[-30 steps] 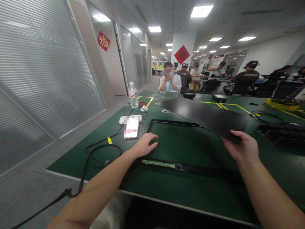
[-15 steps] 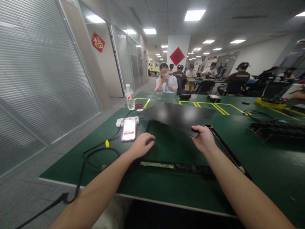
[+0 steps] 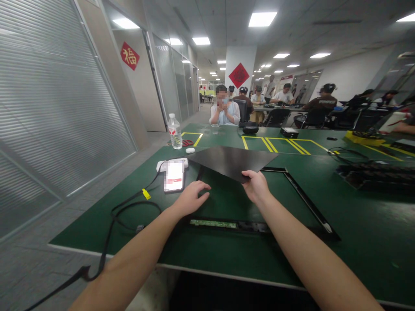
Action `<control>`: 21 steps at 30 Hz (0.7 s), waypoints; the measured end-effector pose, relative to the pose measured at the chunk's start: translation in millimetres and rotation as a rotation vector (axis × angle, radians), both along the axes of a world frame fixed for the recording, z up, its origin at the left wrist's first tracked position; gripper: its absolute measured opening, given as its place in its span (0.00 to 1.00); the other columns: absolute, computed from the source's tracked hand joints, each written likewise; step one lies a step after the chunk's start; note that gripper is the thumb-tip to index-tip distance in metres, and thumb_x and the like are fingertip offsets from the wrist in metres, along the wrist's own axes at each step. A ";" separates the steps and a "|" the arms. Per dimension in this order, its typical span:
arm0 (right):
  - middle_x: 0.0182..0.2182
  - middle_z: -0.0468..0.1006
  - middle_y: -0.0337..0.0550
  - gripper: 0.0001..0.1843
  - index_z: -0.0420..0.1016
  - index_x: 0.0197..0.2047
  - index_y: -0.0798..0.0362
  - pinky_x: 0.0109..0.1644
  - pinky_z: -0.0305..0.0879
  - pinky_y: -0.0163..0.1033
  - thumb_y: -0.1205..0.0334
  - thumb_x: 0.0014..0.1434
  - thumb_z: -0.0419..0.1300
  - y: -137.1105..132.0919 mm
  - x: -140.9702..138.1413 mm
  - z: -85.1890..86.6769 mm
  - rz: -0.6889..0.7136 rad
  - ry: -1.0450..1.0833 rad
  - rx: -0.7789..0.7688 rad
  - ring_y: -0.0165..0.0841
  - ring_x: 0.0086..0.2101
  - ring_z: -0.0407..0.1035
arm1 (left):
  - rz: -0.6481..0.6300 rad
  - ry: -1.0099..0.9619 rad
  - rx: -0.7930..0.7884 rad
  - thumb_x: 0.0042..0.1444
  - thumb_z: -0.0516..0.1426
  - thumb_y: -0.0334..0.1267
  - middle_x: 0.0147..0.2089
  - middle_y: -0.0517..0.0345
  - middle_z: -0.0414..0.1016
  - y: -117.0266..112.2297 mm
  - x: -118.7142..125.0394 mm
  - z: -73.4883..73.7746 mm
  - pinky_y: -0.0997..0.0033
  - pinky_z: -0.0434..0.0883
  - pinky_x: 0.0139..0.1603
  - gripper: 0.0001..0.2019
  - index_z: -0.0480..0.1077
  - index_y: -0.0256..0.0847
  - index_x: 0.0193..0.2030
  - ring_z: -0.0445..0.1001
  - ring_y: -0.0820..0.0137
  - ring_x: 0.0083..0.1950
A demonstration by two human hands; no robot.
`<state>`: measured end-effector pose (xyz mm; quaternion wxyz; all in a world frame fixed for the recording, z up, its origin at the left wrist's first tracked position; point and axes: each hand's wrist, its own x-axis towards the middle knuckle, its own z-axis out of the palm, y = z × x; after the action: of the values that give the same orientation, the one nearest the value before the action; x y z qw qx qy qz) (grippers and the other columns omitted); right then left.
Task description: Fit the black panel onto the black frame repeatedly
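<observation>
Head view: I see an open office with ceiling lights and a long green desk [image 3: 227, 255] marked with yellow lines. A rectangular black frame [image 3: 308, 203] lies flat on the desk, with a green circuit strip [image 3: 214, 223] along its near rail. My left hand [image 3: 191, 199] rests palm down, fingers released, at the frame's left side. My right hand [image 3: 256, 186] is clenched on the near corner of a thin black panel [image 3: 231, 160], which is held just above the frame's far-left portion. A phone [image 3: 174, 179] and a white power strip [image 3: 161, 164] lie left of the frame. A water bottle [image 3: 175, 131] stands farther back. A seated person [image 3: 225, 113] faces me across the desk.
</observation>
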<state>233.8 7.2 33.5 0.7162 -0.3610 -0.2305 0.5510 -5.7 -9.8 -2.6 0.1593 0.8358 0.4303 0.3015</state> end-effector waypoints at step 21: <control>0.34 0.81 0.43 0.24 0.75 0.42 0.50 0.39 0.80 0.45 0.72 0.38 0.57 -14.4 113.7 23.5 -0.090 -0.025 0.087 0.39 0.36 0.78 | 0.052 -0.112 -0.067 0.60 0.58 0.40 0.49 0.48 0.82 -0.9 -0.5 4.2 0.51 0.74 0.60 0.10 0.79 0.43 0.45 0.79 0.55 0.53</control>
<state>347.5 -7.2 57.1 0.7524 -0.3463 -0.2469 0.5030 -6.2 -10.7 1.6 0.2030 0.8005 0.4520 0.3371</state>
